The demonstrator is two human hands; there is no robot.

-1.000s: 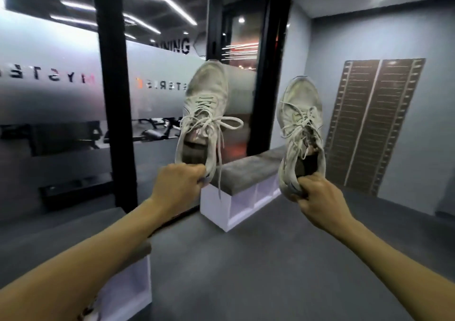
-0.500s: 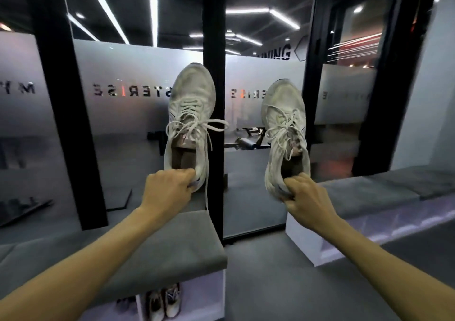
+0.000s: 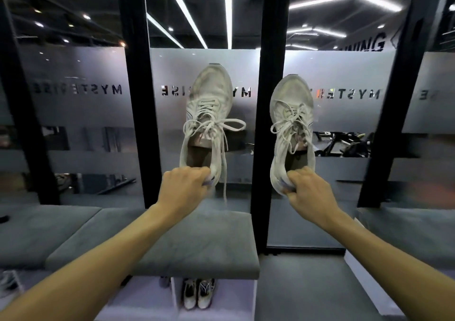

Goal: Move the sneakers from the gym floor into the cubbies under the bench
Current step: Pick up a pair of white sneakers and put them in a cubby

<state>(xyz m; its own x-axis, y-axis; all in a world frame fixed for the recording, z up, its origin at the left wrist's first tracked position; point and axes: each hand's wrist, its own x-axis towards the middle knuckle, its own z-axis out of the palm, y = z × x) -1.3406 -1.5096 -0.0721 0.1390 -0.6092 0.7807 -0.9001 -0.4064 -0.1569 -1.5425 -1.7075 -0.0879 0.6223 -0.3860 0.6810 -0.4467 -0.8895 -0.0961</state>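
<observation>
Room: a dim gym lobby stood behind a frosted glass wall (image 3: 81,104) framed by black posts (image 3: 270,124), with strip lights overhead.
Landmark: a grey padded bench (image 3: 204,244) ran along the foot of the glass, its right end cut square.
Open room: right of that bench end lay a bare strip of dark floor (image 3: 295,286), and beyond it a second bench (image 3: 406,237) began; the air above the bench seat was open up to the glass.
Cubbies: white cubbies (image 3: 248,301) sat under the bench; the rightmost one in view held a pair of shoes (image 3: 198,293), toes outward.
Writing: mirrored letters on the glass above the bench read as "MYSTERISE" reversed; further right, a fragment ending "NING".
Left hand (image 3: 184,190): arm stretched forward over the bench, fingers clenched on the heel of the left sneaker (image 3: 209,121), toe pointing up, laces dangling.
Right hand (image 3: 310,192): arm extended just past the bench end, fingers pinching the heel of the right sneaker (image 3: 291,124), also toe-up.
Sneakers: both were held in the air above the bench, well apart from each other.
</observation>
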